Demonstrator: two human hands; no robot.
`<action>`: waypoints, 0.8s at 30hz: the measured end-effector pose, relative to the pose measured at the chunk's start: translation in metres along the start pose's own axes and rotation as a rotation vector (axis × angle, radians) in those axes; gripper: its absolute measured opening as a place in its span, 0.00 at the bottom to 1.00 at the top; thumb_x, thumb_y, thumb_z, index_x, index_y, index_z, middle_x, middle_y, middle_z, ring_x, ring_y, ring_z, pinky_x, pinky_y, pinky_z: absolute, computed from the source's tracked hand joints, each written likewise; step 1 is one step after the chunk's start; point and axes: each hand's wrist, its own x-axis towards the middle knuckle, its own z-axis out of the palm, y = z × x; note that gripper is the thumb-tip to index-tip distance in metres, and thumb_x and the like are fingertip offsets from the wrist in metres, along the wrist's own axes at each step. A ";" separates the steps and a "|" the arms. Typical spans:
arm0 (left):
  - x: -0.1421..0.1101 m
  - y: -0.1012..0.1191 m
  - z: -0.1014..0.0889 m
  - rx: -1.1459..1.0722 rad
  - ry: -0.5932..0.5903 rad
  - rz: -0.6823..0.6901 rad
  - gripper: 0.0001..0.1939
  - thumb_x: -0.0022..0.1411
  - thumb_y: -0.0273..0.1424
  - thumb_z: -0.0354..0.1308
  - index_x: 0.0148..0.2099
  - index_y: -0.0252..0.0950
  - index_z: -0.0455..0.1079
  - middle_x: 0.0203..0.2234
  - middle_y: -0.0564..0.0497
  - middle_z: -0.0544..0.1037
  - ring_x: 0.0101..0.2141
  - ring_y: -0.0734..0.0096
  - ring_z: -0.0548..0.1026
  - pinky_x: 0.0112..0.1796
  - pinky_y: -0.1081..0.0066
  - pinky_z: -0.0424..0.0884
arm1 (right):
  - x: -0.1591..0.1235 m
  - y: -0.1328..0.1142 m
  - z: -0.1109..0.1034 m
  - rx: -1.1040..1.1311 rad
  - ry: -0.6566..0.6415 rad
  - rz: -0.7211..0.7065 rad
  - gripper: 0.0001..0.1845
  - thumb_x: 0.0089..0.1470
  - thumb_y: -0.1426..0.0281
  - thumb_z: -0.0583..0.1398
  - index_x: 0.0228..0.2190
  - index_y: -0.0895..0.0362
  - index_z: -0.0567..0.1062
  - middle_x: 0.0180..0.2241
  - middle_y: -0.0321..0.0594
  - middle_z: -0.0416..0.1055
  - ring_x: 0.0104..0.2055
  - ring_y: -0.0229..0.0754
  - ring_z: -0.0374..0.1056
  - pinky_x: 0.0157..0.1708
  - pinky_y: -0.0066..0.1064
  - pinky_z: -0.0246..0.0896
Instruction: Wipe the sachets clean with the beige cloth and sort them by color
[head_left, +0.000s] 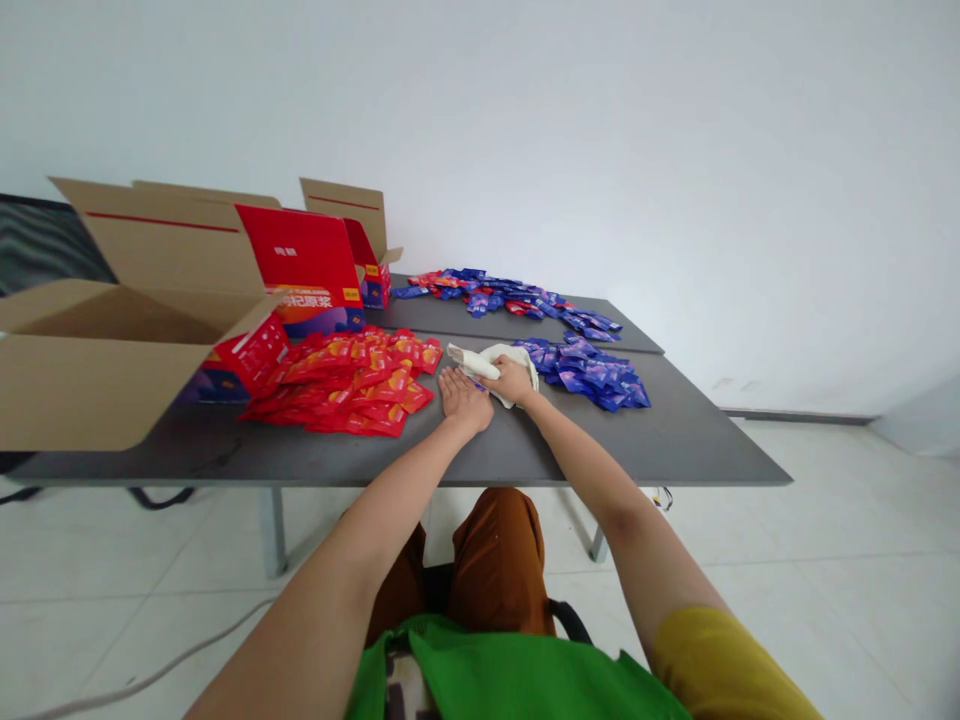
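The left hand [465,400] lies palm down with its grip spread, fingers extended forward, pressing at the near left edge of a pale cloth [474,361]. The right hand [511,380] has its grip closed around the bunched cloth, pinching a folded part of it, on the middle of the dark grey bench [517,455] between two heaps of packets. A bit of blue-purple shows between the hands, under the cloth; what it belongs to is too hidden to tell. Just left of the left hand is a broad heap of red packets [345,385], overlapping one another, and to the right of the cloth lies a heap of blue packets [592,372]. Farther back, near the white wall [675,170], a long scatter of mostly blue packets with some red ones [510,295] stretches across the bench. At the left stands an open cardboard box [82,390], flaps spread, with a red printed box [304,255] beside the red heap and another open box [375,285] behind. Both forearms reach over the front edge; the right sleeve [712,665] is yellow.
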 end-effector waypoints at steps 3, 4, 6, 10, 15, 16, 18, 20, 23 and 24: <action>0.010 -0.005 -0.001 0.009 -0.038 0.035 0.42 0.64 0.39 0.40 0.67 0.07 0.39 0.66 0.23 0.42 0.67 0.44 0.39 0.63 0.52 0.35 | -0.004 0.005 0.001 0.155 -0.017 0.015 0.26 0.51 0.52 0.63 0.43 0.58 0.75 0.41 0.41 0.76 0.41 0.43 0.72 0.40 0.29 0.62; 0.013 -0.007 -0.002 0.008 -0.052 0.051 0.42 0.64 0.40 0.40 0.67 0.07 0.39 0.66 0.23 0.41 0.67 0.44 0.38 0.64 0.53 0.35 | -0.005 0.006 0.001 0.188 -0.018 0.026 0.26 0.51 0.52 0.63 0.44 0.58 0.75 0.41 0.41 0.76 0.41 0.42 0.71 0.40 0.29 0.62; 0.015 -0.010 -0.002 0.005 -0.074 0.079 0.43 0.64 0.40 0.41 0.67 0.07 0.38 0.66 0.22 0.40 0.67 0.44 0.38 0.64 0.53 0.35 | -0.006 0.005 0.002 0.201 -0.011 0.022 0.25 0.51 0.53 0.64 0.43 0.58 0.75 0.41 0.41 0.76 0.41 0.41 0.71 0.40 0.28 0.61; 0.012 -0.014 0.001 0.020 -0.015 0.119 0.42 0.65 0.40 0.40 0.66 0.06 0.41 0.65 0.21 0.45 0.67 0.43 0.43 0.63 0.52 0.39 | -0.010 -0.001 0.001 0.081 0.018 -0.043 0.21 0.52 0.53 0.63 0.37 0.57 0.78 0.43 0.41 0.75 0.41 0.42 0.71 0.41 0.29 0.60; 0.013 -0.027 0.003 0.047 0.037 0.199 0.41 0.63 0.44 0.44 0.67 0.14 0.49 0.64 0.25 0.53 0.66 0.43 0.48 0.63 0.53 0.43 | -0.017 -0.005 0.000 -0.045 0.065 -0.092 0.23 0.55 0.50 0.59 0.37 0.55 0.80 0.45 0.42 0.74 0.43 0.44 0.70 0.41 0.30 0.60; 0.015 -0.030 0.002 0.046 0.023 0.238 0.43 0.62 0.46 0.47 0.67 0.16 0.51 0.64 0.26 0.55 0.66 0.43 0.48 0.63 0.54 0.44 | -0.018 -0.005 -0.001 -0.059 0.066 -0.091 0.23 0.55 0.49 0.59 0.37 0.54 0.81 0.44 0.42 0.74 0.43 0.44 0.70 0.41 0.30 0.60; 0.018 -0.036 0.000 0.033 0.006 0.314 0.44 0.60 0.49 0.50 0.67 0.19 0.52 0.64 0.28 0.57 0.65 0.45 0.50 0.63 0.56 0.47 | -0.015 -0.004 -0.002 -0.080 0.074 -0.063 0.23 0.55 0.49 0.58 0.37 0.54 0.81 0.44 0.43 0.74 0.43 0.45 0.70 0.41 0.31 0.60; 0.019 -0.039 -0.004 0.015 0.033 0.339 0.41 0.61 0.46 0.51 0.66 0.20 0.55 0.62 0.29 0.60 0.64 0.49 0.55 0.62 0.60 0.50 | -0.009 -0.003 -0.003 -0.094 0.083 -0.020 0.24 0.55 0.48 0.58 0.37 0.53 0.81 0.43 0.44 0.75 0.43 0.46 0.71 0.41 0.31 0.60; 0.015 -0.038 -0.009 -0.005 0.112 0.327 0.32 0.62 0.40 0.51 0.61 0.21 0.63 0.58 0.31 0.67 0.60 0.54 0.63 0.59 0.64 0.57 | -0.001 -0.001 -0.004 -0.105 0.082 0.028 0.24 0.53 0.48 0.59 0.37 0.54 0.81 0.44 0.45 0.75 0.43 0.47 0.71 0.41 0.32 0.60; 0.013 -0.037 -0.010 -0.014 0.131 0.317 0.29 0.62 0.40 0.52 0.58 0.24 0.66 0.56 0.32 0.70 0.58 0.54 0.66 0.57 0.64 0.61 | 0.001 0.000 -0.005 -0.103 0.078 0.030 0.24 0.53 0.48 0.60 0.37 0.54 0.81 0.44 0.46 0.75 0.44 0.48 0.70 0.41 0.32 0.60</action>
